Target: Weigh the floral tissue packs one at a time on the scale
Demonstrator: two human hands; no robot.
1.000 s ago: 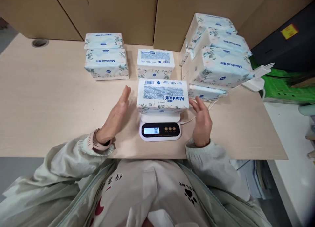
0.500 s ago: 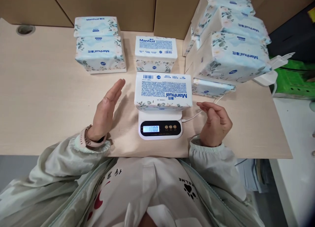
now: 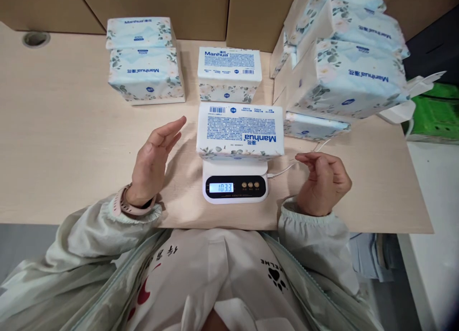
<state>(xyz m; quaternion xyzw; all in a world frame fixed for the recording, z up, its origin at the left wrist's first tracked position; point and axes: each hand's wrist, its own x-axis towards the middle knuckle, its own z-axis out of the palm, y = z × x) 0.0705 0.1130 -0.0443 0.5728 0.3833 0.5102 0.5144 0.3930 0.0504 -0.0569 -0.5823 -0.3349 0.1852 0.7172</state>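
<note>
A white tissue pack (image 3: 240, 130) with blue print rests on a small white digital scale (image 3: 235, 168), whose lit display (image 3: 221, 187) appears to read 103.3. To the left of the pack, my left hand (image 3: 152, 161) is held with its fingers stretched out and its palm turned inward, touching nothing. My right hand (image 3: 321, 182) is to the right of the scale, near its white cable (image 3: 283, 171). Its fingers are loosely bent and nothing shows in them. Both hands are apart from the pack.
Another tissue pack (image 3: 229, 75) lies just behind the scale. Two packs (image 3: 145, 75) are at the back left, and a tall stack of packs (image 3: 358, 77) stands at the right. Cardboard boxes (image 3: 154, 10) line the back of the table (image 3: 64, 130). A green crate (image 3: 433, 113) is at the far right.
The scale's display has gone from about 100.0 to about 103.3. Both hands have stayed beside the pack, the right slightly farther to the right. The view has shifted a little.
</note>
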